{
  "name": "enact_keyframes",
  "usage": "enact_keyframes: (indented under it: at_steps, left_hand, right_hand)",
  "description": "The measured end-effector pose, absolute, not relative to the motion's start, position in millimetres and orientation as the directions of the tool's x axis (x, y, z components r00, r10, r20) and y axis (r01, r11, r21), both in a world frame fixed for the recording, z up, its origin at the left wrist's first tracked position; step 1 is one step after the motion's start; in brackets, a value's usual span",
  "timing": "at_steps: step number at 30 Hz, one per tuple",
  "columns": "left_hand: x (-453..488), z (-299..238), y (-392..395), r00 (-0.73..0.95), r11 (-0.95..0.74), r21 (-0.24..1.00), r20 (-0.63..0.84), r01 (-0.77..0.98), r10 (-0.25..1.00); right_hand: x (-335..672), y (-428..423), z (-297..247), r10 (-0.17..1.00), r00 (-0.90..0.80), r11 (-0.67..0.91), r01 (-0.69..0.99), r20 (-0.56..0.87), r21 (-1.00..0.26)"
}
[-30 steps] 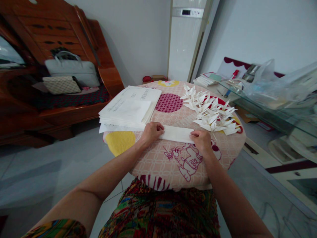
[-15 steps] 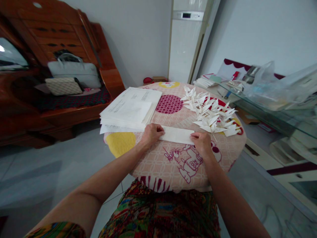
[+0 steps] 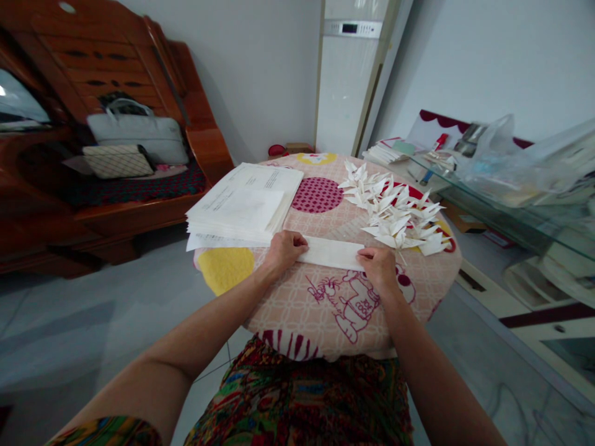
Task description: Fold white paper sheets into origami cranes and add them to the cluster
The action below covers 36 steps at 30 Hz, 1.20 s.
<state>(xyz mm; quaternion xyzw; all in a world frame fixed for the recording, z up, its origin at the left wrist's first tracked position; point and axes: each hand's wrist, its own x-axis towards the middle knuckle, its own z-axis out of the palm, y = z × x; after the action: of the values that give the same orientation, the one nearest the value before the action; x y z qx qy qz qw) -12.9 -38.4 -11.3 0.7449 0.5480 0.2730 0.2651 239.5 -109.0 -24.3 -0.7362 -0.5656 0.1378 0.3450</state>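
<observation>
A white strip of folded paper (image 3: 331,253) lies across the near part of the cloth-covered round table (image 3: 297,310). My left hand (image 3: 287,251) pinches its left end, and my right hand (image 3: 379,266) pinches the right end, fingers closed on both sides. Just beyond my left hand is a thick stack of white paper sheets (image 3: 246,198), some with print on them. Beyond my right hand sits a heap of several white folded paper cranes (image 3: 395,210).
A glass-topped cabinet (image 3: 502,217) with plastic bags (image 3: 506,161) and papers stands close on the right. To the left is a wooden bench (image 3: 139,204) holding a grey handbag (image 3: 139,136) and a quilted pouch (image 3: 118,161). A white upright appliance (image 3: 348,87) stands behind the table.
</observation>
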Motion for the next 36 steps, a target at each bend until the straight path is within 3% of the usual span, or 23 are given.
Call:
enact_keyframes:
  at_steps: [29,36]
  left_hand:
    - [-12.1,-10.3,-35.9,0.265,-0.267,0.682,0.111,0.681,0.958]
    - [-11.5,-13.3,-35.2,0.354,-0.411,0.537,0.212,0.737,0.911]
  right_hand:
    - [239.0,-105.3,-20.9,0.923,0.350,-0.163,0.735,0.162,-0.658]
    - [235.3,-106.5,-16.4,0.927,0.347,-0.187,0.758,0.143,-0.625]
